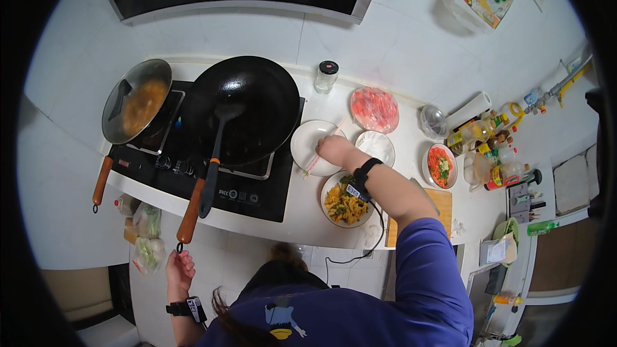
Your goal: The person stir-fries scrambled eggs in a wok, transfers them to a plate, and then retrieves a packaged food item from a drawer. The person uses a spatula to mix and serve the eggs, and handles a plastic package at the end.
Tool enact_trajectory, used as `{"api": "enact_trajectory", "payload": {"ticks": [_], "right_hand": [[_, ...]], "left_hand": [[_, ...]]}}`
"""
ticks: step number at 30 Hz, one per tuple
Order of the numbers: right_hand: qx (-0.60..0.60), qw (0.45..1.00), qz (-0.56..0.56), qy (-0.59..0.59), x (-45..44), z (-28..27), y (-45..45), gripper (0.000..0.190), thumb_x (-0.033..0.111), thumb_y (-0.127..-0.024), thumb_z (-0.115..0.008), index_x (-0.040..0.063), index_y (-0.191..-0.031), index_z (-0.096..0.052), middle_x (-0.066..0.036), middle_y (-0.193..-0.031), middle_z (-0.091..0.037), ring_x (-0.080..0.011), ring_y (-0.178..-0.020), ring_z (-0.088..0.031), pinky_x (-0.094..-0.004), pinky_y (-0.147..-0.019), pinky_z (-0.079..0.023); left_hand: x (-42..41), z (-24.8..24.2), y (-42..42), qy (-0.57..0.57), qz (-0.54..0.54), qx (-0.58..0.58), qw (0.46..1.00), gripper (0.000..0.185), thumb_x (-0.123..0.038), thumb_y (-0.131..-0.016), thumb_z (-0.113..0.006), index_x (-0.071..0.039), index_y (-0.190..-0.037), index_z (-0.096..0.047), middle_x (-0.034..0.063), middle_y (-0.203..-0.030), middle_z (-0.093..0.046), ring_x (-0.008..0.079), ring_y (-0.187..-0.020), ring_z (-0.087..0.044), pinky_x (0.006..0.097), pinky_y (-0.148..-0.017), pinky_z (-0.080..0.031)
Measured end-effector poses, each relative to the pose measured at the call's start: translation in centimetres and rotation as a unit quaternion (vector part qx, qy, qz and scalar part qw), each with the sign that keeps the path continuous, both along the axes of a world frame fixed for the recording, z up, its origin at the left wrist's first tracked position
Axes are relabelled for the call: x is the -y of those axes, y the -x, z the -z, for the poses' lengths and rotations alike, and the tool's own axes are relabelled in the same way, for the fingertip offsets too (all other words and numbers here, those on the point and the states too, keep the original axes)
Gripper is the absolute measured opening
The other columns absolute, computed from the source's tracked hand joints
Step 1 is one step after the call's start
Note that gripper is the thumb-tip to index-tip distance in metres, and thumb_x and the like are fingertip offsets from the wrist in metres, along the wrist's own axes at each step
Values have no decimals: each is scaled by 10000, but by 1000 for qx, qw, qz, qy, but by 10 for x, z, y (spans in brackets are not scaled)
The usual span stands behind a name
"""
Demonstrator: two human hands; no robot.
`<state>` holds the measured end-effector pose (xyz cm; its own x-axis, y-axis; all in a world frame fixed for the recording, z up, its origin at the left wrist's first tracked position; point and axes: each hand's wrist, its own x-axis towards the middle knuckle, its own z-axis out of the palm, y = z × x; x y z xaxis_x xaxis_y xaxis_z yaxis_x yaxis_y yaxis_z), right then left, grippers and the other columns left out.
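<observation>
My right hand [335, 149] grips a pair of pink patterned chopsticks [313, 164] over a white plate [303, 137]. Just below my right wrist sits a bowl of cooked yellow egg with greens [344, 207]. My left hand [181, 268] is loosely curled beneath the hanging ring of the wooden wok handle [190, 214]; whether it touches the ring cannot be told. The black wok [265, 96] rests on the cooktop [262, 205], with a dark spatula [217, 154] leaning inside, its grip over the front rim.
At the left, a glass lid [166, 74] covers a pan of brownish food. Behind the plate stand a lidded glass jar [327, 79] and a film-covered red dish [375, 108]. Rightward are a bowl of shredded carrot [439, 166], a cutting board [441, 205] and several bottles [503, 176].
</observation>
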<state>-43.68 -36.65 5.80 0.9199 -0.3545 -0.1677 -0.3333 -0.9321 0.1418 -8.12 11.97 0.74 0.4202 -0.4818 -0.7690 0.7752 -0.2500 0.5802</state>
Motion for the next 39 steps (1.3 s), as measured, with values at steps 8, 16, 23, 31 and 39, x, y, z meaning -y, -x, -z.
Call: {"api": "enact_trajectory", "payload": {"ticks": [8,16,23,31,39], "right_hand": [[119,986,53,-100,-17,5,14,259,36,-822,-492,44,-1036,-637,-145,-1057,-624,-316,-972,-615,-378,-839,-513],[339,681,649,18,-53,18,170,178,31,-807,-508,-63,-936,-586,-255,-853,-635,-385,-807,-641,-423,-696,-526],[586,258,596,-484,-39,85,195,238,4,-886,-453,-66,-1110,-493,-198,-864,-634,-268,-717,-675,-327,-596,-602],[636,193,487,-566,-42,65,184,314,-4,-879,-375,-66,-1186,-398,-250,-1015,-612,-346,-860,-673,-405,-765,-609],[633,251,546,-489,-38,62,184,359,-96,-794,-407,-106,-1151,-441,-234,-932,-617,-354,-759,-682,-363,-630,-625]], "left_hand": [[-9,1,-20,-25,-28,-8,999,318,-424,-955,-447,-154,-855,-581,-13,-687,-599,106,-545,-530,225,-473,-410],[7,8,-30,-4,22,-48,999,284,-413,-944,-476,-154,-879,-571,-9,-697,-605,105,-552,-535,215,-469,-409],[32,6,-30,-36,74,0,997,330,-405,-935,-439,-114,-907,-591,-63,-677,-567,69,-523,-510,199,-450,-387],[71,-13,13,-14,257,16,966,386,-418,-963,-430,-73,-986,-604,26,-738,-623,134,-620,-585,235,-548,-450],[160,-19,150,116,473,-43,873,452,-382,-988,-417,-47,-1279,-505,137,-1038,-654,247,-971,-636,346,-811,-510]]}}
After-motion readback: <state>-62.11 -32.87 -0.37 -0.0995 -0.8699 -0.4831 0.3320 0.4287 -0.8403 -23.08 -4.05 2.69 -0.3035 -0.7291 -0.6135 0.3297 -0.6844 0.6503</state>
